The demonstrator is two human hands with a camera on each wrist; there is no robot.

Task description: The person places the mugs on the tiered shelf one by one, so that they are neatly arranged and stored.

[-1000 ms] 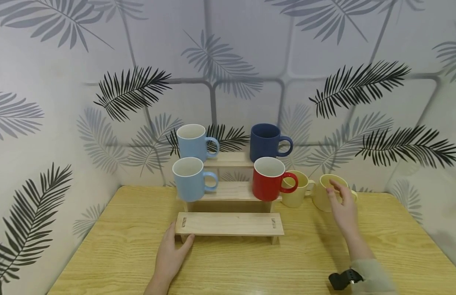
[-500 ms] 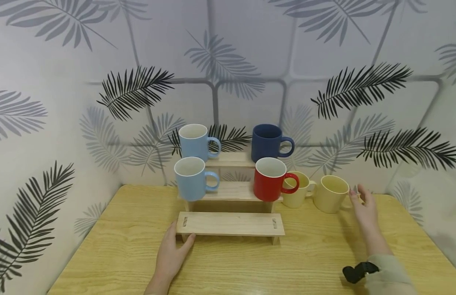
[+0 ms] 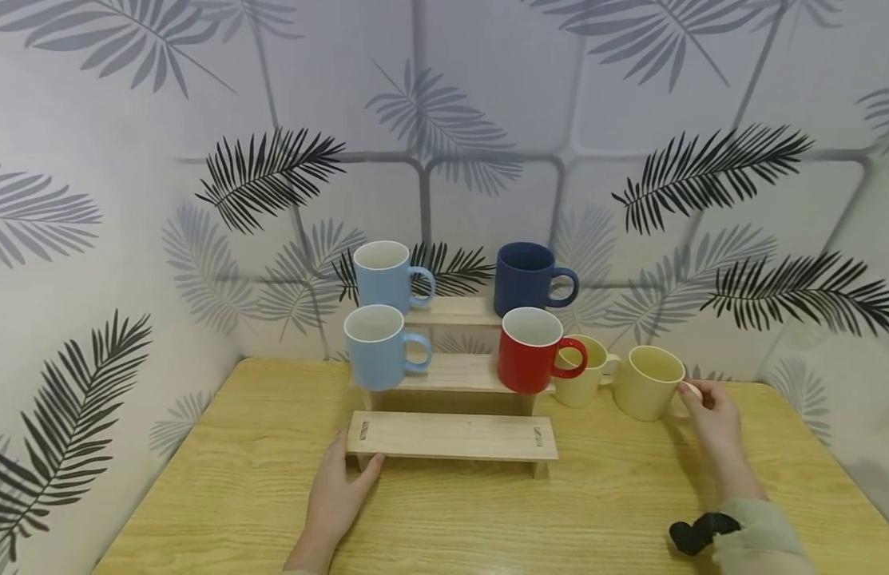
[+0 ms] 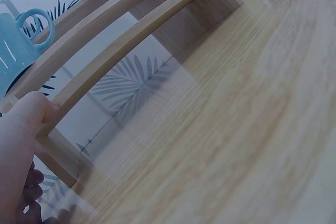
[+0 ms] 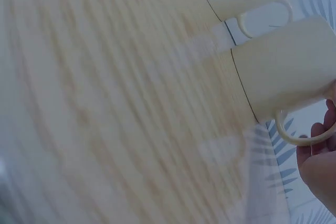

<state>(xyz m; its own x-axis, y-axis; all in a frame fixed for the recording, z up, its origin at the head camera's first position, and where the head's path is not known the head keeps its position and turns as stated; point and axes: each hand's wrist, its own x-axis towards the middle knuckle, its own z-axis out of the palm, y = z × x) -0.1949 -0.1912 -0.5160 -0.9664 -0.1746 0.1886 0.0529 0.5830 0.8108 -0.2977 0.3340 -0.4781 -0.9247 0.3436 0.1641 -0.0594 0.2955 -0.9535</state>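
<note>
Yellow mug [image 3: 641,397], farthest right of wooden riser [image 3: 451,435]; newly pinched at handle [image 5: 282,129] by right hand [image 3: 719,415], hence seemingly controlled; with riser gripped by left hand [image 3: 336,491].

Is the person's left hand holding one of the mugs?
No, the left hand grips the wooden stand at the left end of its lowest step.

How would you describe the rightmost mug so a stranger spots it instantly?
On the wooden table, look right of the stepped rack. Past the first yellow mug stands the rightmost mug, also yellow but with the right hand gripping its handle.
</note>
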